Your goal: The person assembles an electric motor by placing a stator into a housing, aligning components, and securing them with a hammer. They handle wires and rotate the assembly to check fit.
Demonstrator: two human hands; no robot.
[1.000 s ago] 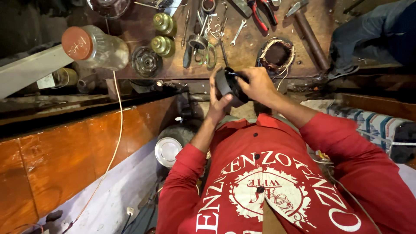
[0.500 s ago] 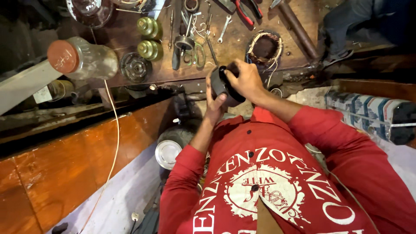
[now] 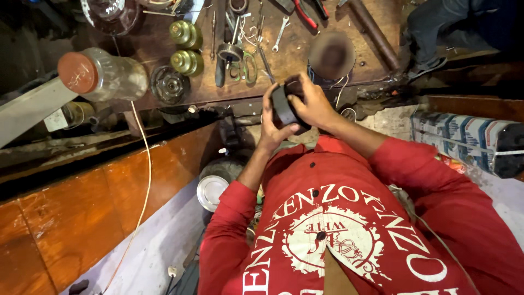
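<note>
Both my hands hold a black round part [image 3: 284, 105] in front of my chest, just below the edge of the wooden workbench [image 3: 295, 57]. My left hand [image 3: 270, 130] cups it from the left and underneath. My right hand [image 3: 315, 105] grips its right side, with the fingers curled over the top. Much of the part is hidden by my fingers. Both arms are in red shirt sleeves.
On the bench lie red-handled pliers [image 3: 305, 13], a wrench [image 3: 280, 30], green-handled scissors [image 3: 248, 66], two brass cylinders [image 3: 185, 34], a dark gear [image 3: 169, 84], a wire coil [image 3: 331, 54] and a red-lidded jar [image 3: 101, 74]. Another person's leg [image 3: 442, 27] is at top right. A metal lid [image 3: 212, 191] lies below.
My hands keep hold of the black part and sit slightly lower and further right in view. The bench and tools have shifted upward as my head moved.
</note>
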